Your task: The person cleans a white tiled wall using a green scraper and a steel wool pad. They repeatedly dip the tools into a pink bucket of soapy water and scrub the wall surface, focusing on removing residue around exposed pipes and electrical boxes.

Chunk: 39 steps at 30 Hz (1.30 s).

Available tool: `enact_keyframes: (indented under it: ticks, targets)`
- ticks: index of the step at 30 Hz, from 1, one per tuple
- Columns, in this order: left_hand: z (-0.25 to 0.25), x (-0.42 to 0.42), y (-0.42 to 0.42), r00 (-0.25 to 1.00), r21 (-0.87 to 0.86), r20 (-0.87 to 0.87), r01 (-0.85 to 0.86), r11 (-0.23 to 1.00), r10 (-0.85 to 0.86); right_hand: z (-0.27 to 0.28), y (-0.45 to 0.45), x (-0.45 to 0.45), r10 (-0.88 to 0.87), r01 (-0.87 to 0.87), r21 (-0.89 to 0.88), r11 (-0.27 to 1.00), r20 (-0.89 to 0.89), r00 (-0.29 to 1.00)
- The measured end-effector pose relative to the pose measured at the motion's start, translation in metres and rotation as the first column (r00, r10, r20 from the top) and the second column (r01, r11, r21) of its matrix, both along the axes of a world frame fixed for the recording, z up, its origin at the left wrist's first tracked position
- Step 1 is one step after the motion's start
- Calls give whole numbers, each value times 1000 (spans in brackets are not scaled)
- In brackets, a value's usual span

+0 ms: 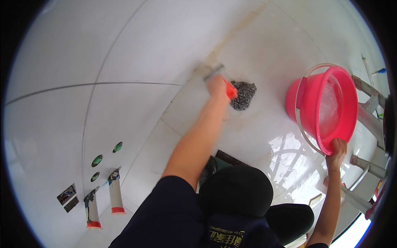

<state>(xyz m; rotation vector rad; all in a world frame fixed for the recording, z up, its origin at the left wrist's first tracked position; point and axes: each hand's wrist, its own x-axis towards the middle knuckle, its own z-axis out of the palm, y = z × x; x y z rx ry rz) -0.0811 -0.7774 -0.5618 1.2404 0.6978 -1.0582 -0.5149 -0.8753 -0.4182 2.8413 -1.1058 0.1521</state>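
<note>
My left hand (216,86) is gripping a scraper (214,72) with a red handle and a flat, greyish blade. Both are blurred, and the blade lies at the joint between the white tiled wall and the floor. Just to its right, a dark grey metal scouring pad (244,96) rests on the pale floor tiles. My right hand (338,152) grips the near rim of a pink plastic bucket (311,107). Inside the bucket is cloudy water (329,107) with some bubbles. Its white bail handle hangs on the left side.
Brownish residue (237,29) runs along the wall joint. Two white pipes (115,192) with red ends project at lower left, near round holes and an electrical box opening (66,193). Metal ladder-like legs (370,122) stand right of the bucket. Wet floor (291,155) reflects light.
</note>
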Motion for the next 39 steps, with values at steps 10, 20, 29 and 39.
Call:
enact_keyframes:
  ticks: [10, 20, 29, 39]
  targets:
    - [-23, 28, -35, 997, -41, -43, -65, 997, 63, 0, -3, 8, 12, -11, 16, 1000, -50, 999]
    - [-33, 53, -86, 991, -57, -47, -124, 991, 122, 1, -5, 15, 27, -27, 27, 999, -23, 999]
    - [-41, 59, -132, 995, -70, -79, -67, 995, 62, 6, -13, 17, 60, -59, 11, 998, -39, 997]
    - [1, 4, -53, 683, 137, 314, 655, 743, -660, 5, -16, 7, 70, -70, -3, 998, -18, 997]
